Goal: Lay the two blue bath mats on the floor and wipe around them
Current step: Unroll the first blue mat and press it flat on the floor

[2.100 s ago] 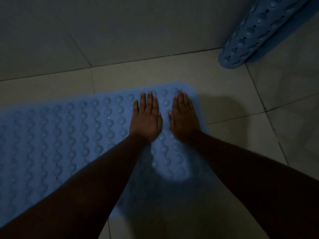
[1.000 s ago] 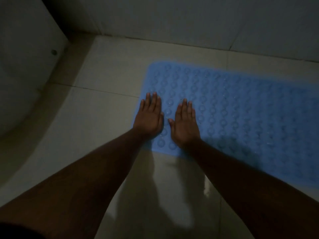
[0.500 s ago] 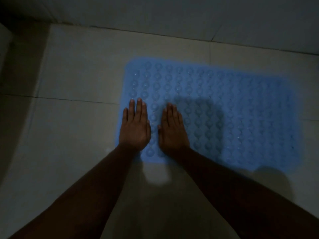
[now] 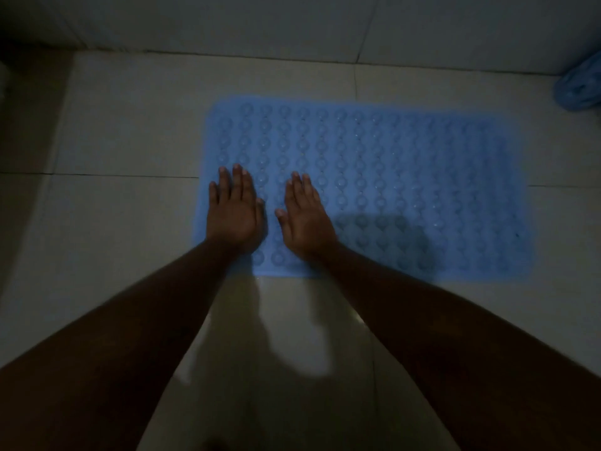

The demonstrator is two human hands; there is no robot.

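A blue bath mat (image 4: 406, 177) with rows of raised bumps is seen lying flat on the tiled floor (image 4: 123, 125), its long far edge running parallel to the wall (image 4: 227, 24) with a strip of bare tile left between them. The left hand (image 4: 233, 213) and the right hand (image 4: 305, 218) are laid palm-down on the mat's left end, fingers extended and held together, gripping nothing; the two hands are set side by side, just apart. The left hand's little finger is placed at the mat's left edge. The mat's near edge is crossed by both forearms. Open tile is left to the left of the mat and in front of it. A second blue mat (image 4: 582, 89) is partly shown at the right frame edge, against the wall, well apart from the first. The scene is dimly lit.
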